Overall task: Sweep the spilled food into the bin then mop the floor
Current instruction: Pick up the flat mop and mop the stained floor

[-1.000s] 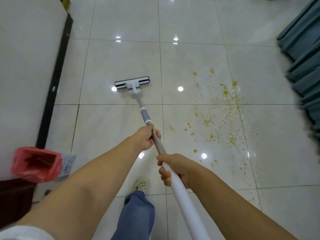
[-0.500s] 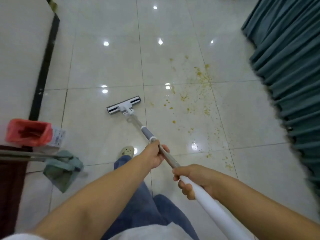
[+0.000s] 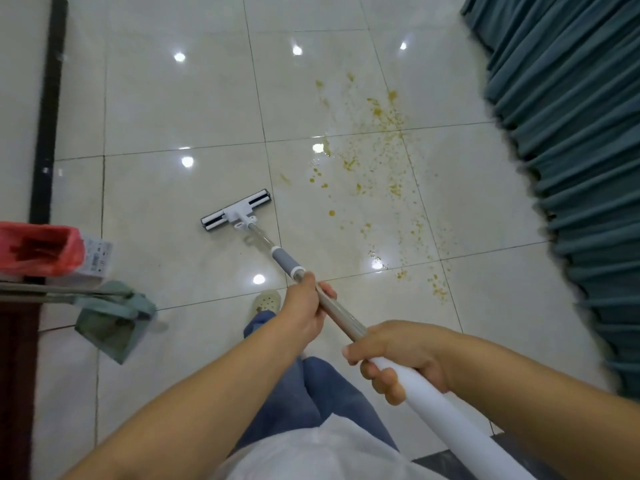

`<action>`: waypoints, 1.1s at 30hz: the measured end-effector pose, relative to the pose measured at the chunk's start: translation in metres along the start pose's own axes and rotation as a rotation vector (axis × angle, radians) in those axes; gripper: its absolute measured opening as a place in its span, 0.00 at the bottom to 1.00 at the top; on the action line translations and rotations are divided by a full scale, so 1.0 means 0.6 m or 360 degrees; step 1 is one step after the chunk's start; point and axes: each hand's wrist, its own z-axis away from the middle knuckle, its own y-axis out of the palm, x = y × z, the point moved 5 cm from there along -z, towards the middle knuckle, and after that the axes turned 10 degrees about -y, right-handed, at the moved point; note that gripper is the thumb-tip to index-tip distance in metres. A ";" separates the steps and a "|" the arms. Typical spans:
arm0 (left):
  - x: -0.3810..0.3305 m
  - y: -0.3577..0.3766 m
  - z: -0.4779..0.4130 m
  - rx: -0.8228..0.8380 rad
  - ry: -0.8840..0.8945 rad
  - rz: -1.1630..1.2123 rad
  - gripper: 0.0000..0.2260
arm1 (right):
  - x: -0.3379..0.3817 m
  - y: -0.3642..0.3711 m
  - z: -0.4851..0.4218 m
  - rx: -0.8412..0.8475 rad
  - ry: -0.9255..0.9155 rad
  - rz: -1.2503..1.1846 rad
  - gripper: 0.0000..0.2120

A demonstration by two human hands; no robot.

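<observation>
Plainly we hold the mop [image 3: 341, 315] with both hands. The left grip [image 3: 304, 313] is wrapped round the thin metal part of the pole, on the near side of the grey collar [image 3: 287, 263]. The right grip [image 3: 398, 355] is curled round the thick white section, nearer our body. The two sit close but apart, which we judge a sound hold: one hand to steer, one to push.

The mop head [image 3: 235, 211] lies flat on the tiled floor [image 3: 173, 109], just left of the spilled food [image 3: 381, 161] and not yet on it. That spill is a scatter of yellow specks and smears across several tiles on the right, short of the curtain [image 3: 571, 133].

We judge the mop light and its pole stiff. The head seems to pivot at its joint, so it may twist unless we keep the pole pressed down and in line. The pole looks smooth, so a full wrap matters more than force. The glossy floor will likely turn slick once wet, and the residue looks sticky, so steady pressure seems wiser than speed. The bin [image 3: 65, 261] with its red liner and the green dustpan [image 3: 110, 320] stand at the left, well apart from the spill.
</observation>
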 end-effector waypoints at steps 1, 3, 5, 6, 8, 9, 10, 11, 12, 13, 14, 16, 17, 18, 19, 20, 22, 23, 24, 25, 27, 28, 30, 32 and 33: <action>-0.008 0.004 -0.005 0.0018 -0.0008 -0.0040 0.08 | 0.010 -0.004 -0.001 0.0009 0.0020 0.0004 0.09; -0.020 0.015 -0.021 0.0080 -0.0060 -0.0062 0.07 | 0.029 -0.016 -0.005 0.0013 0.0058 0.0026 0.11; -0.039 0.026 -0.034 0.0118 -0.0089 -0.0072 0.07 | 0.052 -0.026 -0.015 -0.0009 0.0079 0.0064 0.12; -0.054 0.029 -0.040 0.0115 -0.0082 -0.0094 0.07 | 0.067 -0.027 -0.023 -0.0024 0.0079 0.0074 0.12; -0.097 0.031 -0.053 0.0080 -0.0055 -0.0125 0.07 | 0.105 -0.019 -0.046 -0.0035 0.0054 0.0081 0.12; -0.126 0.029 -0.063 0.0059 -0.0033 -0.0132 0.07 | 0.129 -0.010 -0.061 -0.0033 0.0029 0.0086 0.11; -0.159 0.026 -0.074 0.0035 -0.0010 -0.0126 0.08 | 0.155 0.000 -0.077 -0.0031 -0.0002 0.0097 0.11; -0.195 0.022 -0.085 0.0014 0.0013 -0.0105 0.08 | 0.185 0.011 -0.094 -0.0023 -0.0038 0.0104 0.11; -0.234 0.017 -0.097 -0.0008 0.0040 -0.0090 0.09 | 0.219 0.025 -0.110 -0.0010 -0.0077 0.0100 0.11; -0.275 0.013 -0.109 -0.0026 0.0073 -0.0091 0.10 | 0.254 0.038 -0.128 0.0006 -0.0108 0.0085 0.10; -0.317 0.011 -0.119 -0.0039 0.0110 -0.0106 0.12 | 0.290 0.051 -0.145 0.0019 -0.0128 0.0066 0.10; -0.401 0.011 -0.137 -0.0062 0.0192 -0.0116 0.15 | 0.364 0.072 -0.182 0.0038 -0.0158 0.0041 0.10; -0.443 0.012 -0.144 -0.0069 0.0226 -0.0105 0.15 | 0.401 0.081 -0.201 0.0050 -0.0181 0.0035 0.10; -0.485 0.015 -0.148 -0.0068 0.0251 -0.0076 0.14 | 0.438 0.089 -0.220 0.0063 -0.0208 0.0027 0.11; -0.524 0.016 -0.156 -0.0055 0.0263 -0.0017 0.13 | 0.475 0.098 -0.239 0.0074 -0.0234 0.0021 0.11; -0.563 0.018 -0.162 -0.0043 0.0276 0.0038 0.11 | 0.510 0.106 -0.257 0.0081 -0.0255 0.0017 0.11; -0.634 0.020 -0.178 -0.0035 0.0308 0.0076 0.10 | 0.574 0.119 -0.291 0.0098 -0.0289 0.0004 0.12; -0.666 0.021 -0.187 -0.0035 0.0323 0.0083 0.09 | 0.604 0.125 -0.307 0.0106 -0.0306 -0.0010 0.13; -0.695 0.021 -0.196 -0.0041 0.0329 0.0095 0.09 | 0.631 0.131 -0.322 0.0111 -0.0320 -0.0022 0.13; -0.721 0.021 -0.205 -0.0045 0.0329 0.0098 0.09 | 0.655 0.134 -0.335 0.0111 -0.0327 -0.0031 0.14; -0.758 0.022 -0.221 -0.0046 0.0319 0.0068 0.09 | 0.686 0.136 -0.356 0.0100 -0.0322 -0.0029 0.14; -0.766 0.022 -0.226 -0.0033 0.0303 0.0053 0.08 | 0.692 0.134 -0.361 0.0100 -0.0318 -0.0023 0.15; -0.760 0.025 -0.235 0.0002 0.0259 0.0017 0.08 | 0.685 0.126 -0.363 0.0105 -0.0323 -0.0028 0.15; -0.727 0.026 -0.240 -0.0002 0.0216 0.0012 0.09 | 0.653 0.110 -0.355 0.0061 -0.0330 -0.0030 0.14; -0.706 0.027 -0.241 -0.0003 0.0206 0.0018 0.10 | 0.632 0.100 -0.351 0.0043 -0.0327 -0.0030 0.13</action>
